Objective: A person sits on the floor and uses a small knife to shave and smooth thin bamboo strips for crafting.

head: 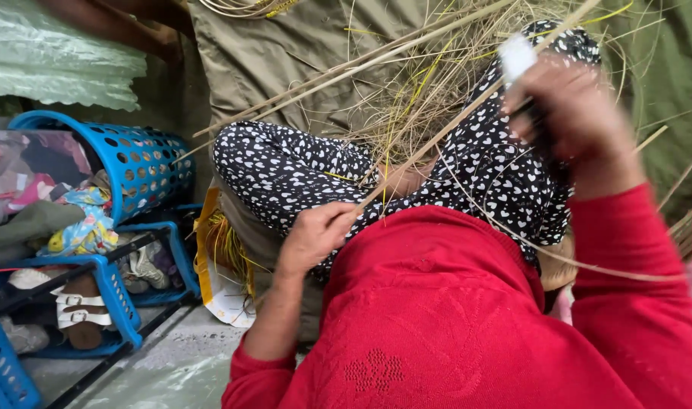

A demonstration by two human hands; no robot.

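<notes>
My left hand [314, 236] pinches the lower end of a long thin cane strip [437, 144] that runs up and to the right across my lap. Raised at the upper right and blurred, my right hand [577, 113] is closed around a dark tool with a white end [517, 57], close to the strip. My legs, in black trousers with white hearts [285, 170], are folded under a loose heap of pale shavings and fibres [414, 91]. Red sleeves [452, 318] cover both my arms.
An olive cloth [285, 53] lies behind the heap. At left a blue perforated basket [137, 163] lies tipped with clothes spilling out, above a blue rack [111, 291] holding sandals and shoes. A yellow and white bag [221, 291] sits by my knee. More canes [690, 227] lie at the right edge.
</notes>
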